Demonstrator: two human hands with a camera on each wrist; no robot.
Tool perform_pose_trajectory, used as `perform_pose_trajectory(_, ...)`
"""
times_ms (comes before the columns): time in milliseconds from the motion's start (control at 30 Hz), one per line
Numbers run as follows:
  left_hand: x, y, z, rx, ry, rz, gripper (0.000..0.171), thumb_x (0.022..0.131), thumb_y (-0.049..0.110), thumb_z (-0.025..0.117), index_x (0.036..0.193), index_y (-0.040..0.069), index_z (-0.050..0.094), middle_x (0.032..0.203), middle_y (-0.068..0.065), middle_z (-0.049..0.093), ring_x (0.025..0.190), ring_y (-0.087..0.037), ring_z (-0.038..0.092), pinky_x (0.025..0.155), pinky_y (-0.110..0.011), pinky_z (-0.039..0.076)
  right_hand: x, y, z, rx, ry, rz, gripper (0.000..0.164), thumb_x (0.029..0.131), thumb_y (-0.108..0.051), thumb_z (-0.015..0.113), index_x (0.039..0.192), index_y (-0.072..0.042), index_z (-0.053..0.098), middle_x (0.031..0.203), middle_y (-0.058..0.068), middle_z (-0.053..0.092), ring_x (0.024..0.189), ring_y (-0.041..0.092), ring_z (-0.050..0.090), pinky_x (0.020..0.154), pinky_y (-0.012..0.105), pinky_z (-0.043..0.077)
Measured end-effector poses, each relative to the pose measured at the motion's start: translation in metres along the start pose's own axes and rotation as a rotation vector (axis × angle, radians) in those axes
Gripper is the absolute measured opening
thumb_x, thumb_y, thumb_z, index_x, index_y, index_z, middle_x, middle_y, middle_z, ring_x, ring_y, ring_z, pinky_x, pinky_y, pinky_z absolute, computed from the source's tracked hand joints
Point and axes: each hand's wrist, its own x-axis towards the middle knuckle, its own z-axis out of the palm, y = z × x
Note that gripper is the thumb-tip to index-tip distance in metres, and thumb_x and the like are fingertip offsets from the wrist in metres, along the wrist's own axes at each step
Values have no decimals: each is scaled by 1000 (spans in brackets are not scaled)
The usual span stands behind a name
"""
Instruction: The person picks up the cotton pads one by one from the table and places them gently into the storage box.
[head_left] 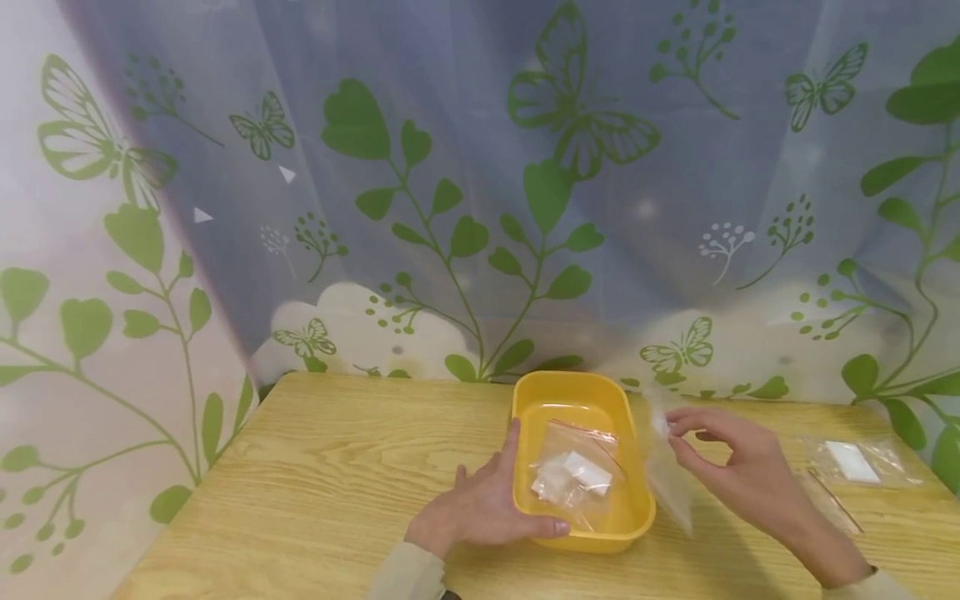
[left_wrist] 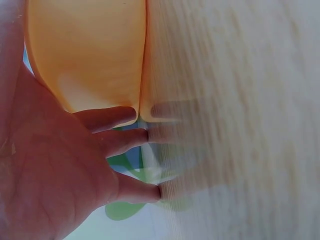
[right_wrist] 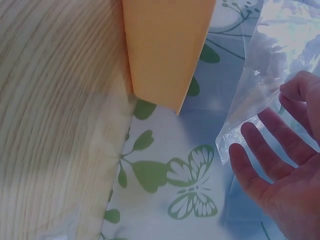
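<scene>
A yellow plastic box (head_left: 581, 382) stands on the table. Inside lies a clear zip bag (head_left: 581, 433) with a reddish seal line and white pieces (head_left: 588, 473). My left hand (head_left: 487, 508) rests on the box's near left corner, its thumb along the front edge and its index finger along the left wall. In the left wrist view the other fingers (left_wrist: 132, 192) are straight, their tips right at the tabletop. My right hand (head_left: 738, 462) pinches another clear plastic bag (head_left: 667, 475) between thumb and index finger, just right of the box. Its remaining fingers (right_wrist: 252, 172) are spread.
On the right of the wooden table (head_left: 337, 450) lie a clear bag with a white piece (head_left: 851, 461) and another clear bag with a reddish seal (head_left: 832, 500). A curtain (head_left: 450, 208) with leaves and butterflies hangs behind the table.
</scene>
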Motion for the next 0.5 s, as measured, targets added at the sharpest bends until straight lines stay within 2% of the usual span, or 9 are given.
perform_pose_trajectory(167, 0, 0, 0, 4, 5, 3, 138, 74, 78, 73, 164, 23, -18, 168, -15, 30, 153, -36, 35, 122, -74, 9, 4, -3, 8, 12, -3, -17, 45, 71, 11, 83, 92, -27, 75, 102, 2, 79, 103, -16, 61, 79, 3, 48)
perform_pose_trajectory(400, 1, 0, 1, 7, 9, 2, 138, 75, 77, 73, 164, 22, -17, 168, -16, 30, 154, -35, 34, 122, -75, 9, 11, -7, 17, 26, -19, -11, 42, 74, 9, 83, 92, -28, 74, 104, 1, 79, 105, -12, 63, 87, 3, 48)
perform_pose_trajectory(500, 1, 0, 1, 5, 13, 4, 138, 74, 77, 73, 164, 22, -16, 168, -15, 30, 154, -34, 34, 122, -75, 9, 14, -10, 21, 44, -17, -7, 41, 75, 8, 82, 92, -28, 75, 105, 1, 79, 104, -11, 64, 84, 3, 48)
